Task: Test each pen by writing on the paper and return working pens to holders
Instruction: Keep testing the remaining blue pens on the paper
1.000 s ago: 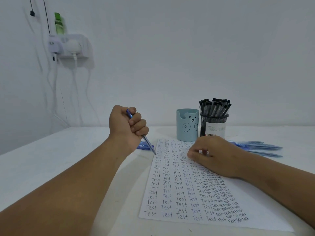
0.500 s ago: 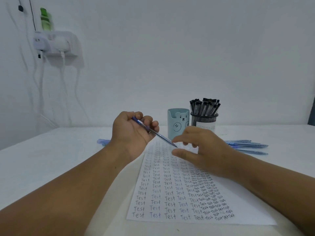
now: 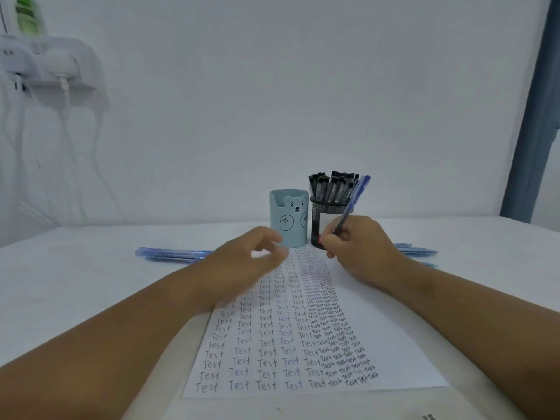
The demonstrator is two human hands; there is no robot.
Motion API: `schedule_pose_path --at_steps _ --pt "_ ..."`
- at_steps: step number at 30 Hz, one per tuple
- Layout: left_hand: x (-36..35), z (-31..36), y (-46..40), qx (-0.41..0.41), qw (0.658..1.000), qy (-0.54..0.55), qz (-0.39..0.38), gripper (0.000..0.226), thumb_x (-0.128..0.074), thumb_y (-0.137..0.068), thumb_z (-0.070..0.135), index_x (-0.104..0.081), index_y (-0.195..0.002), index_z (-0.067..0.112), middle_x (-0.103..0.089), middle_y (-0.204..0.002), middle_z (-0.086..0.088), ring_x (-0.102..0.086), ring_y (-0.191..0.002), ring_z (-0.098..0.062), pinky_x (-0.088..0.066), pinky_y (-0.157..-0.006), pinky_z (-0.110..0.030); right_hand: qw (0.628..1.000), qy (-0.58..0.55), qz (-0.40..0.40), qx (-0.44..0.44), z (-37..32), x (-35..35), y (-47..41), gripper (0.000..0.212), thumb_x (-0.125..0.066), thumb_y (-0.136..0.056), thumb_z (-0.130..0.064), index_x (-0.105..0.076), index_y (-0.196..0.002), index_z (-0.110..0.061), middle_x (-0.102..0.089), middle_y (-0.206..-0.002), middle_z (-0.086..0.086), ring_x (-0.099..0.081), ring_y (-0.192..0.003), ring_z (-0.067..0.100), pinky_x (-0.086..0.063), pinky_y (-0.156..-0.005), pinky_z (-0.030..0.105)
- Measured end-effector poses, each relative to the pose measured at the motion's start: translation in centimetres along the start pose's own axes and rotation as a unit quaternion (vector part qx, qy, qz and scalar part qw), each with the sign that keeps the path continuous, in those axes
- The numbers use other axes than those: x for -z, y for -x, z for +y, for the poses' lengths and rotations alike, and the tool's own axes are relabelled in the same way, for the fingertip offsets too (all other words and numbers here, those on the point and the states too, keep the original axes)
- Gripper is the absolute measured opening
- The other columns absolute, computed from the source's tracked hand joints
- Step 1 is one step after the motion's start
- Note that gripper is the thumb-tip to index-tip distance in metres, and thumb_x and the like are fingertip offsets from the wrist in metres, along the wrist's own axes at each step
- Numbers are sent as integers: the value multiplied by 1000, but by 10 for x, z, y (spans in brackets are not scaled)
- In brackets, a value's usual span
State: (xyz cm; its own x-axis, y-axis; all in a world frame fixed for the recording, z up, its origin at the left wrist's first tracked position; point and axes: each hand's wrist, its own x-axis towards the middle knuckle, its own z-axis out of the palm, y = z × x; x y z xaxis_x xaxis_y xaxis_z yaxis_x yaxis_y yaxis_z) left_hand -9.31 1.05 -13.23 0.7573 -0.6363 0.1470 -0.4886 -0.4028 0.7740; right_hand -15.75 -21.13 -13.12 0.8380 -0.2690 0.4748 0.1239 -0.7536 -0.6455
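dim, flat bluish light; left hand [image 3: 242, 262] motion-blurred; wide-angle bending at edges

Both forearms reach forward, converging. The right hand [image 3: 360, 247] is closed in a writing grip, fingers [image 3: 328, 242] pinched together. The left hand [image 3: 242, 262] hovers blurred, fingers loosely curled, holding nothing.

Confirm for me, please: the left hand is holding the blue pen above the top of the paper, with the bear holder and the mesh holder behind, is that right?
Not quite: the head view shows the right hand holding the blue pen, not the left hand, which is empty. It is above the top of the paper, with the bear holder and mesh holder behind.
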Motion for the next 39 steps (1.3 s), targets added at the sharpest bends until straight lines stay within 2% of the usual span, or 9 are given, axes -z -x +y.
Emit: schedule_pose_path --at_steps 2,5,9,12,16,25,31,36,39 --pt "2 0 8 6 995 -101 -21 39 -64 -88 58 -54 -125 51 -48 -124 34 -52 -104 1 -46 -82 -21 995 -91 -2 -46 2 2 -2 10 -59 -89 -11 -67 -84 -9 -73 -70 8 -53 -45 11 -45 -49 28" --pt "5 -1 11 6 988 -152 -31 39 -72 -82 58 -63 -118 46 -48 -132 30 -43 -122 1 -33 -101 -23 988 -129 -4 -85 7 1 -4 10 -60 -88 -8 -68 -84 -5 -73 -72 10 -55 -49 18 -47 -50 29" --pt "7 -2 9 17 986 -160 -40 38 -72 -80 59 -65 -115 46 -48 -136 28 -41 -127 1 -31 -106 -25 987 -115 -11 -111 10 -1 -7 13 -65 -88 -11 -72 -80 -4 -72 -68 11 -57 -49 17 -48 -50 29" --pt "8 -4 7 15 986 -161 -42 39 -73 -79 59 -65 -115 46 -48 -137 26 -41 -128 0 -32 -107 -27 991 -86 -20 -99 9 -1 -8 14 -63 -89 -10 -71 -78 -4 -66 -52 -2 -53 -42 10 -42 -42 21" --pt "8 -4 7 17 986 -158 -41 39 -74 -79 58 -65 -116 45 -48 -134 25 -41 -124 0 -31 -104 -25 996 -37 -31 -75 8 -3 -10 22 -63 -90 -11 -68 -69 -10 -62 -48 -7 -50 -39 8 -40 -41 18" --pt "9 -9 4 12 987 -155 -44 40 -73 -78 60 -65 -115 47 -48 -139 25 -41 -131 -2 -32 -108 -28 998 10 -32 -61 14 -7 -15 24 -63 -94 -19 -73 -74 -11 -74 -68 1 -57 -51 8 -55 -63 29" --pt "9 -9 4 17 988 -147 -44 39 -74 -78 59 -65 -115 47 -48 -139 25 -41 -131 -3 -32 -107 -28 997 36 -35 -56 15 -8 -17 30 -61 -95 -22 -73 -70 -10 -73 -68 1 -58 -55 10 -55 -65 30" --pt "9 -10 4 21 989 -141 -41 37 -74 -79 58 -65 -113 47 -48 -137 27 -42 -129 -2 -33 -106 -27 997 32 -30 -58 15 -8 -16 27 -62 -93 -21 -71 -68 -15 -71 -65 -4 -58 -55 7 -50 -57 22" --pt "9 -9 4 22 989 -142 -43 38 -74 -79 59 -65 -114 48 -48 -138 26 -42 -130 -2 -33 -107 -28 997 26 -28 -61 15 -9 -17 27 -62 -93 -22 -72 -70 -14 -73 -67 -3 -59 -57 10 -55 -63 30"
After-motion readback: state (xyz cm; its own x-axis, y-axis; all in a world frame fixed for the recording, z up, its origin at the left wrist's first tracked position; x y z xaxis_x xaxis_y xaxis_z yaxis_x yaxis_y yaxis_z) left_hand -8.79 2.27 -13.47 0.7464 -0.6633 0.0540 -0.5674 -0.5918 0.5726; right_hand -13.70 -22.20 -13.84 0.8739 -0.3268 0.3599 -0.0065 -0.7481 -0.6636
